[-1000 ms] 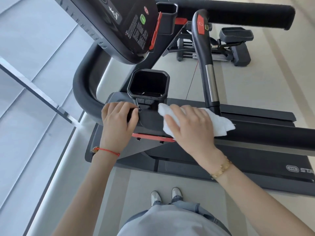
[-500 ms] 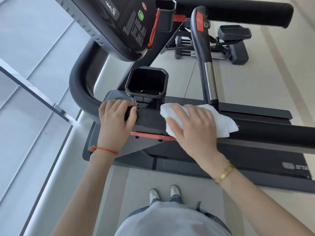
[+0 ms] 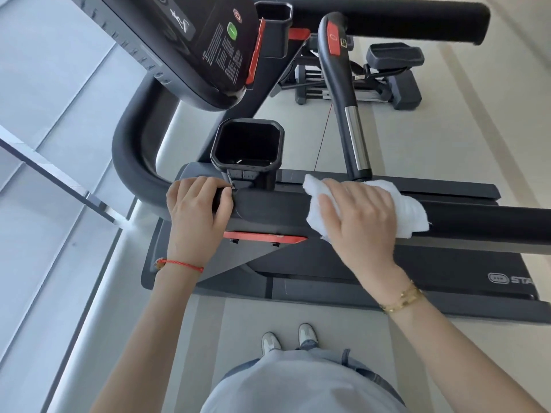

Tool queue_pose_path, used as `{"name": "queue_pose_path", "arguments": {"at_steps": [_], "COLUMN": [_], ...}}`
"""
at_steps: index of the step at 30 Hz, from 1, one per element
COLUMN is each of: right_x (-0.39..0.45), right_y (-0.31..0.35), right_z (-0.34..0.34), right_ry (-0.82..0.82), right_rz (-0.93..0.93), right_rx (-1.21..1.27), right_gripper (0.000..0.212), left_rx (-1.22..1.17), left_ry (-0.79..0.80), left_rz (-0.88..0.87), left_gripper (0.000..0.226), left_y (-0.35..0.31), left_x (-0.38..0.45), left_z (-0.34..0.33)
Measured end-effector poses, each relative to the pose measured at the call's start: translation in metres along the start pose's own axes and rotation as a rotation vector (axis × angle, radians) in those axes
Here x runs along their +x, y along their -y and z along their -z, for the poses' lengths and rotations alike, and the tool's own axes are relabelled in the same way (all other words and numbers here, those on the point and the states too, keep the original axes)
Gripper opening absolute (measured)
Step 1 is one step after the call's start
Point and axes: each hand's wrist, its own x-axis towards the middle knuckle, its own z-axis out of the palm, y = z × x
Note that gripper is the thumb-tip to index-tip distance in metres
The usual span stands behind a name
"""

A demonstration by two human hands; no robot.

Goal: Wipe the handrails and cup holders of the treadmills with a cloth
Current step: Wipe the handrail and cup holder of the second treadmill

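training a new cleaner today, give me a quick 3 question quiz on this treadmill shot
1. True or false: the white cloth lies inside the cup holder.
2. Which hand presses the cloth on the handrail? A) left B) right
3. What does the left hand grip?

Key: 1. False, it is draped over the handrail. 2. B, the right hand. 3. The handrail, next to the cup holder.

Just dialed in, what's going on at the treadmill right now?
A person stands beside a treadmill, wiping it down. The right hand presses a white cloth onto the near black handrail. The left hand grips the same rail beside the cup holder, which the cloth isn't touching.
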Motion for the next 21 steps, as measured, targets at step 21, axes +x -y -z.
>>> {"name": "queue_pose_path", "arguments": {"at_steps": [21], "right_x": [-0.006], "right_y": [0.016], "right_z": [-0.007], "right_ry": [-0.033], "right_rz": [0.151], "right_rx": [0.026], "right_gripper": [0.035], "left_rx": [-0.047], "left_ry": [0.017], "left_rz": [-0.012], "left_gripper": [0.024], "left_y": [-0.052], "left_x": [-0.006], "left_z": [-0.003]}}
